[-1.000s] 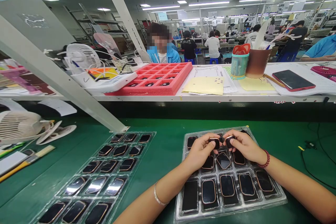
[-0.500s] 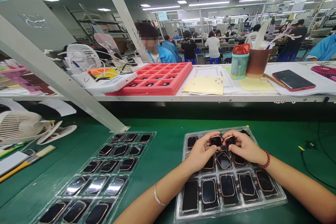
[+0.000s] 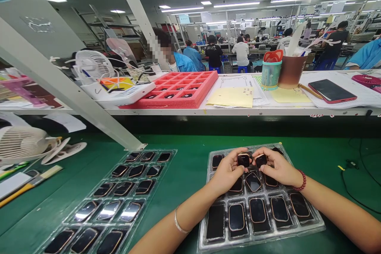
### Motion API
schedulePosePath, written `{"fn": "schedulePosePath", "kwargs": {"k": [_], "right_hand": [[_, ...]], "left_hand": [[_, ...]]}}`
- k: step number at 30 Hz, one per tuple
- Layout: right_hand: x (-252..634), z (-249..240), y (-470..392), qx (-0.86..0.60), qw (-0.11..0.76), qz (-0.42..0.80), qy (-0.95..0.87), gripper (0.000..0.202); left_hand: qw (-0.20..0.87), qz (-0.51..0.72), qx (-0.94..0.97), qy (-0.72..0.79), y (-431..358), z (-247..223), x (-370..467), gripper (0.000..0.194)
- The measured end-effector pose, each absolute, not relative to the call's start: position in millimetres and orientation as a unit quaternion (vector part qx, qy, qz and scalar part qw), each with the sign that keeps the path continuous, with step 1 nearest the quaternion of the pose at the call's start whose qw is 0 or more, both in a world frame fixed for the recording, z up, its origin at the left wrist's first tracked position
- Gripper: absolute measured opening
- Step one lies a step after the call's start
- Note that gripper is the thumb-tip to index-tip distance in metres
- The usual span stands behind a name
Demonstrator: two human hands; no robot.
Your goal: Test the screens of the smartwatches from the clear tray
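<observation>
Over the back part of a clear plastic tray [image 3: 258, 241] on the right, my left hand [image 3: 229, 170] is closed on a dark watch face [image 3: 243, 160] with a gold rim. Close beside it, my right hand [image 3: 278, 166] pinches another dark watch face [image 3: 261, 160]. The two pieces are held near each other, a small gap between them. Beneath my hands, several gold-rimmed watch faces [image 3: 258, 210] lie in the tray's pockets; one near the middle [image 3: 253, 181] is turned askew. My fingers hide part of the back row.
A second clear tray [image 3: 139, 202] of watch faces lies to the left. A brush [image 3: 44, 176] and a white fan [image 3: 24, 143] are at the far left. The shelf above holds a red foam tray [image 3: 205, 87], cups and a phone [image 3: 332, 90]. People sit beyond.
The watch face in my left hand has shifted and tilted slightly. My hands have otherwise barely moved. The person behind the shelf has moved their head to the left.
</observation>
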State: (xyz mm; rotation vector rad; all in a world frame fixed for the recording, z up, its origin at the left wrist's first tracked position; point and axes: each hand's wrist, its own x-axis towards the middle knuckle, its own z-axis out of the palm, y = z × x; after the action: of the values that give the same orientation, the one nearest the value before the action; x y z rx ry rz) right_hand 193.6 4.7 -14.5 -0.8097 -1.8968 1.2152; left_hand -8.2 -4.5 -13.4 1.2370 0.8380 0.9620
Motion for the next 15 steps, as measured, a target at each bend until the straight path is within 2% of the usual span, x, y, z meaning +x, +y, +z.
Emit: {"fn": "schedulePosePath", "kwargs": {"k": [4, 8, 12, 15], "right_hand": [[193.1, -13.8, 4.7, -0.323, 0.361, 0.475, -0.735, 0.032], [193.9, -14.3, 3.2, -0.326, 0.358, 0.473, -0.736, 0.028], [196.9, -20.0, 3.2, -0.339, 0.329, 0.492, -0.731, 0.025], [198.6, -24.9, 3.6, -0.352, 0.307, 0.508, -0.723, 0.029]], "left_hand": [[0.661, 0.426, 0.506, 0.355, -0.9, -14.9, -9.1, 0.060], [0.770, 0.398, 0.427, 0.259, -5.4, 1.3, -16.5, 0.060], [0.867, 0.281, 0.404, 0.082, -32.8, 36.6, -30.2, 0.061], [0.875, 0.187, 0.443, 0.054, -54.1, 54.7, -39.1, 0.065]]}}
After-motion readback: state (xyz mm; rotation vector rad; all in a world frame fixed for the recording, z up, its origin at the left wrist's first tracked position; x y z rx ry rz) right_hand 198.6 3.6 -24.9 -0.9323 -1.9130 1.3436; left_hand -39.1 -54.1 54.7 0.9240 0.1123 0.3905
